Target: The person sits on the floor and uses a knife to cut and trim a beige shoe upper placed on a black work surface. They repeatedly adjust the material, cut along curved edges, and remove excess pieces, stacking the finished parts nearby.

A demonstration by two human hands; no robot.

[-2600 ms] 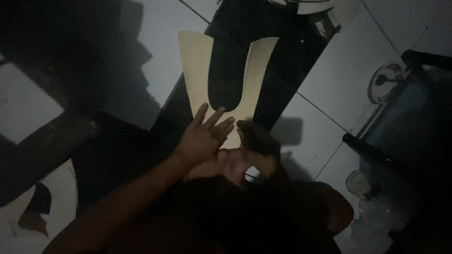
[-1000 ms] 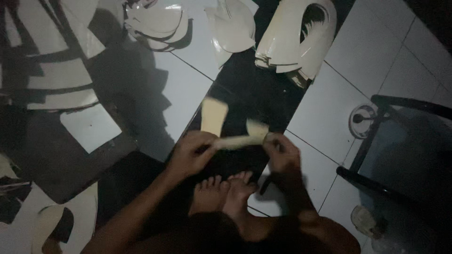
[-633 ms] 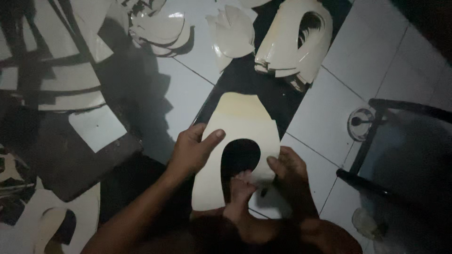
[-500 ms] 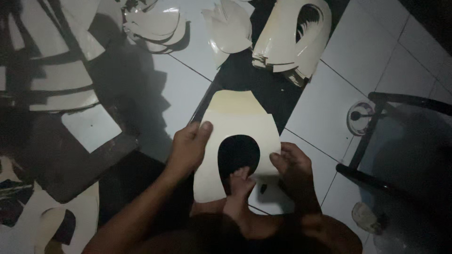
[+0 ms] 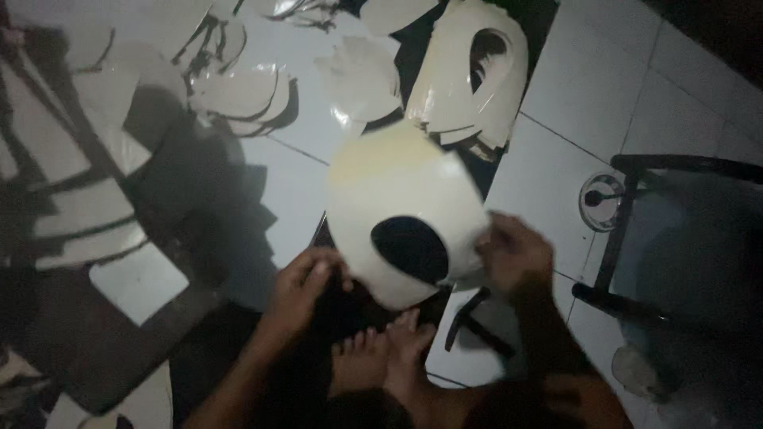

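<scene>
**Dim floor work: cut sheet held over bare feet**

White floor tiles (image 5: pixel 564 183) in poor light carry the whole work area; no desk is in use.

Right hand (image 5: pixel 515 254): closed on the right edge of a cream cut-out sheet (image 5: pixel 397 199), thumb on top. The sheet is raised off the floor, tilted and blurred, with a dark oval opening (image 5: pixel 411 249) near its lower end.

Left hand (image 5: pixel 302 282): fingers curled at the sheet's lower left edge. Whether they pinch it or merely touch it cannot be told.

Bare feet (image 5: pixel 381 361) lie directly below the sheet, on a dark mat (image 5: pixel 350 306).

A dark, slim tool (image 5: pixel 469 322) lies on the tile just beside the feet, under the right wrist.

Further out: a stack of similar cut pieces (image 5: pixel 469 79) at the top, loose curved pieces (image 5: pixel 238 91) at upper left, and a black metal frame (image 5: pixel 628 230) with a small round dish (image 5: pixel 602 201) at right.

Risks, as judged:
- Uncertain left grip: the sheet could swing or drop onto the feet.
- Low light hides edges and the tool; a toe or wrist could catch it.
- Scattered pieces invite creasing underfoot.
</scene>
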